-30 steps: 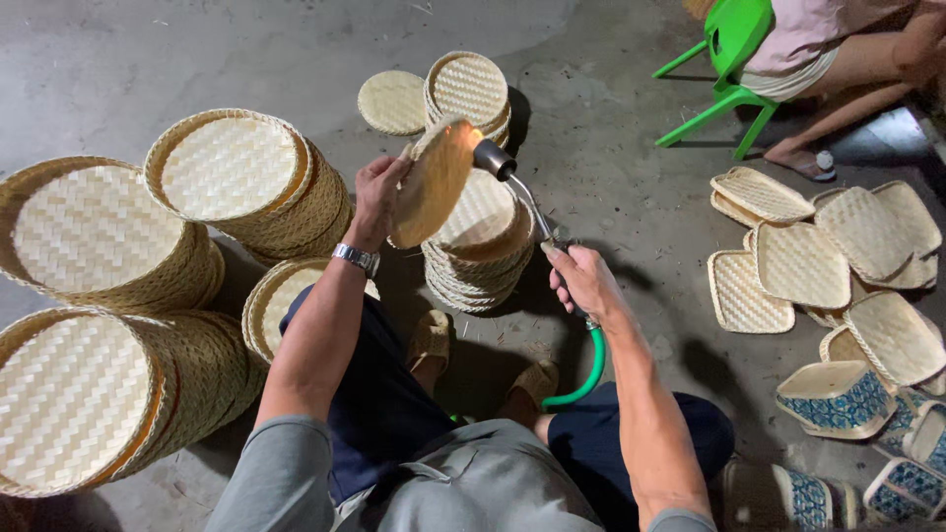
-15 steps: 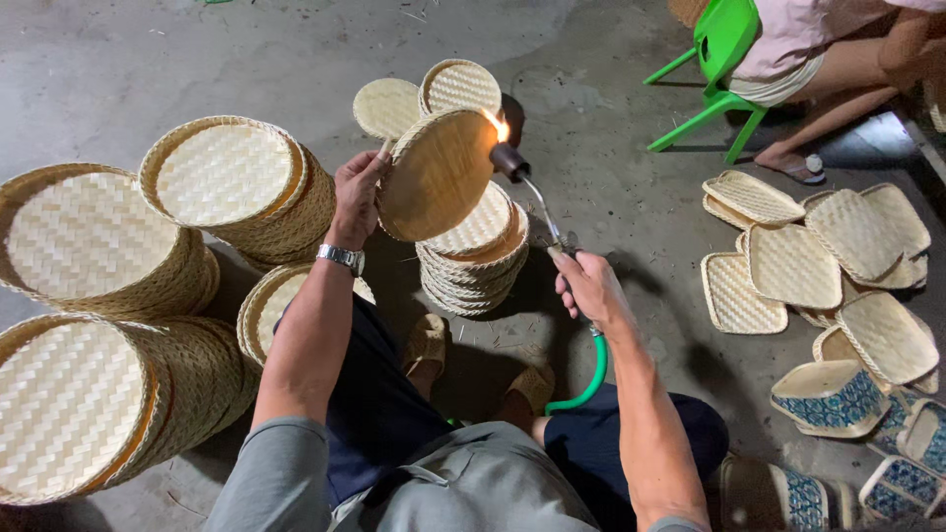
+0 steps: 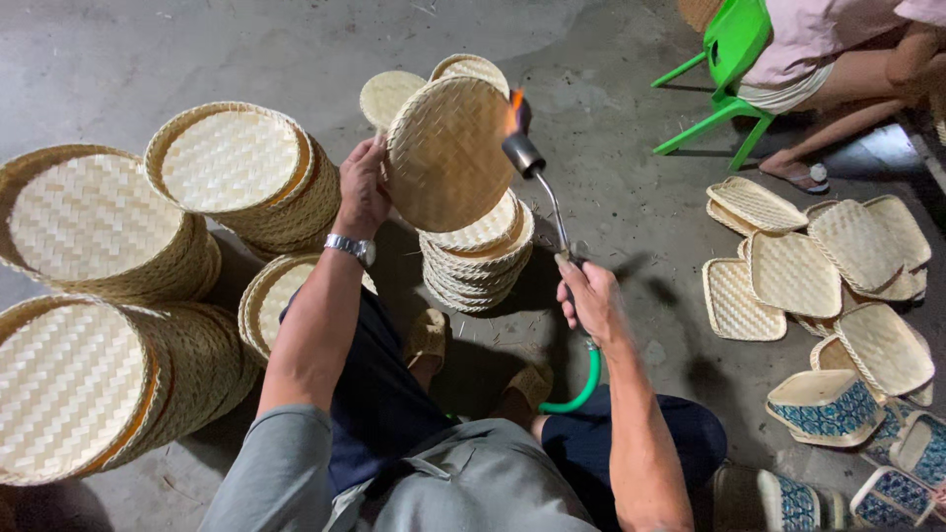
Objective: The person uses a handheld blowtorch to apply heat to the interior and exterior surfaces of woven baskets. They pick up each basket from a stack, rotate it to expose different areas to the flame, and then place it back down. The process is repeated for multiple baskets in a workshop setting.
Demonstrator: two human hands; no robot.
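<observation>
My left hand, with a metal watch on the wrist, grips a round woven bamboo tray by its left rim and holds it upright, its back facing me. My right hand is closed on the handle of a gas torch fed by a green hose. The torch nozzle sits at the tray's upper right edge with an orange flame licking the rim. Below the held tray is a stack of round woven trays on the concrete floor.
Tall stacks of round woven trays lie tipped at the left. Squarish woven trays and blue-patterned boxes are spread at the right. A seated person's legs and a green plastic stool are at top right.
My left hand has turned the tray from edge-on to upright, showing its back. The torch has risen to the tray's upper right rim and the flame now shows.
</observation>
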